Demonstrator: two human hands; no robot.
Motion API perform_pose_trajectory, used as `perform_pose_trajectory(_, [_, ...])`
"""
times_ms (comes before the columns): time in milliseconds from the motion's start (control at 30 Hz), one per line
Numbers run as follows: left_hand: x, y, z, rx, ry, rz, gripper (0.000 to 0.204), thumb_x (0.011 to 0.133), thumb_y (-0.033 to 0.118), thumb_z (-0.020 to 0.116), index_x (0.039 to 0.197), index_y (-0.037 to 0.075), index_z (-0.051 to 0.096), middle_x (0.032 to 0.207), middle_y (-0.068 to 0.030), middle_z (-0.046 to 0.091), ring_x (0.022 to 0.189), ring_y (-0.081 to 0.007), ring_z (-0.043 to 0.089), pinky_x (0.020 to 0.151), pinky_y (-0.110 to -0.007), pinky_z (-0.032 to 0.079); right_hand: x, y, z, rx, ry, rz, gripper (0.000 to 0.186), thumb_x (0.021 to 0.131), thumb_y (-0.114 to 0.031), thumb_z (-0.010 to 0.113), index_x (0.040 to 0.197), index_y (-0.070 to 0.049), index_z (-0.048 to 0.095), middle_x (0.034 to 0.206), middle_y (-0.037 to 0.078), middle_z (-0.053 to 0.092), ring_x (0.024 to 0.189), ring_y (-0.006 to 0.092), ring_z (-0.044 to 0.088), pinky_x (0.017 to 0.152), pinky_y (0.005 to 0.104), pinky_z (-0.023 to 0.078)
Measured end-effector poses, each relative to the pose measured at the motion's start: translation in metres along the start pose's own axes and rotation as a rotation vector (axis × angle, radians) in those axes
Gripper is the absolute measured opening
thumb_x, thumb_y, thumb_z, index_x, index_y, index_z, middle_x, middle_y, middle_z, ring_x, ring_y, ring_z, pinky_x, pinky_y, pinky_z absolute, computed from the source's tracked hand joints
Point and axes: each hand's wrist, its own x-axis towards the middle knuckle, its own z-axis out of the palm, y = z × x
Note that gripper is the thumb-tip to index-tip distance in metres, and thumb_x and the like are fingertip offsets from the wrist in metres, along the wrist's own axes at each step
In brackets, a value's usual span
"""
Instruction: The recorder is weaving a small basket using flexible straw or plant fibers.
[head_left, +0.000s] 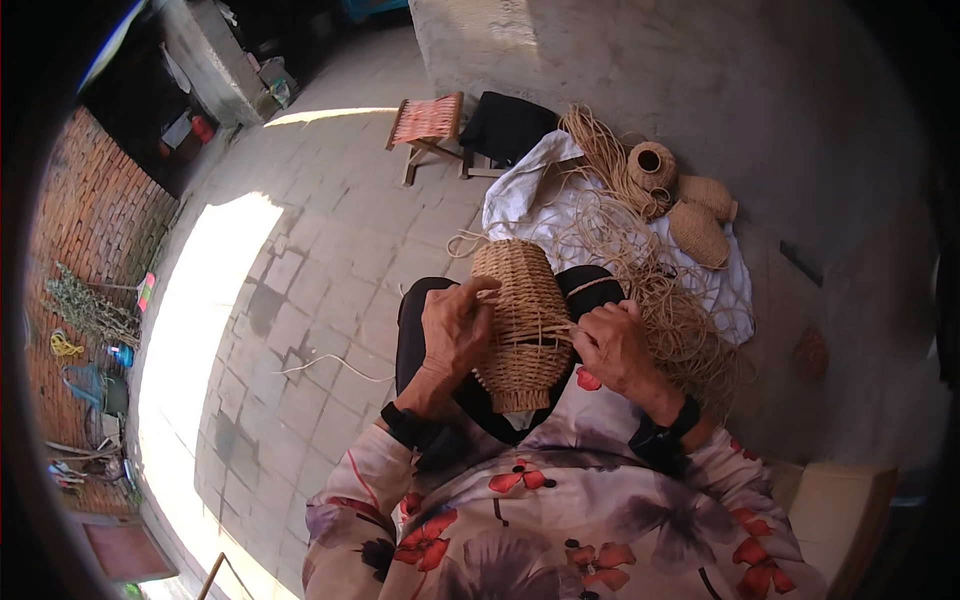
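Observation:
A tan woven vase-shaped basket (522,290) lies across my lap, its narrow end toward me. A gap between weave rows crosses its body, where bare upright strands show. My left hand (458,328) is closed against the basket's left side, fingers curled at its edge. At the right side, my right hand (617,345) pinches a strand of cord close to the gap. The fingertips of both hands are partly hidden. A loose cord end (340,362) trails out to the left over the paving.
Loose tan cord (630,255) is heaped on a white cloth (517,185) ahead and right. Several woven vases (697,232) lie beyond it. A folding stool (427,118) and black cloth (505,127) stand ahead, near a wall. A brick wall (110,205) borders the left.

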Motion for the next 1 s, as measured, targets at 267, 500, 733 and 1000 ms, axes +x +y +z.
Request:
perform_pose_trajectory(267, [-0.076,-0.209,-0.194,-0.633,0.996,-0.977,0.026,0.082,0.03,0.062,0.103,0.014,0.059,0.075,0.0025,0.054,0.074,-0.0113,0.052,0.07,-0.033,0.039,-0.048,0.097,-0.027,-0.11,-0.091,0.751,0.005,0.075,-0.008,0.058,0.076,-0.003,0.059,0.075,0.014,0.061,0.079,0.0295,0.059,0.073,0.0475,0.039])
perform_pose_trajectory(500, [-0.122,-0.163,-0.183,-0.472,0.679,-0.919,0.035,0.083,0.03,0.061,0.112,0.012,0.055,0.092,0.0007,0.054,0.083,-0.0108,0.051,0.073,-0.029,0.039,-0.001,0.025,-0.025,-0.047,0.1,-0.044,0.03,0.076,-0.006,0.061,0.105,-0.004,0.054,0.09,0.012,0.057,0.092,0.0297,0.053,0.085,0.0434,0.037])
perform_pose_trajectory(733, [-0.056,-0.034,-0.072,-0.53,0.153,-0.551,0.016,0.086,0.016,0.061,0.096,0.004,0.062,0.08,0.0009,0.056,0.071,-0.0081,0.05,0.064,-0.023,0.04,-0.004,0.016,-0.004,-0.007,-0.127,-0.127,0.014,0.077,-0.011,0.066,0.086,-0.008,0.056,0.082,0.009,0.058,0.082,0.0273,0.055,0.081,0.0406,0.036])
perform_pose_trajectory(1000, [-0.051,0.015,-0.025,-0.31,-0.075,-0.213,0.012,0.082,0.006,0.062,0.092,0.001,0.064,0.081,-0.0093,0.061,0.068,-0.0174,0.059,0.063,-0.029,0.047,-0.181,0.266,-0.046,-0.611,0.062,0.749,0.012,0.081,-0.012,0.053,0.079,0.0,0.054,0.07,0.021,0.058,0.069,0.0416,0.057,0.06,0.0487,0.043])
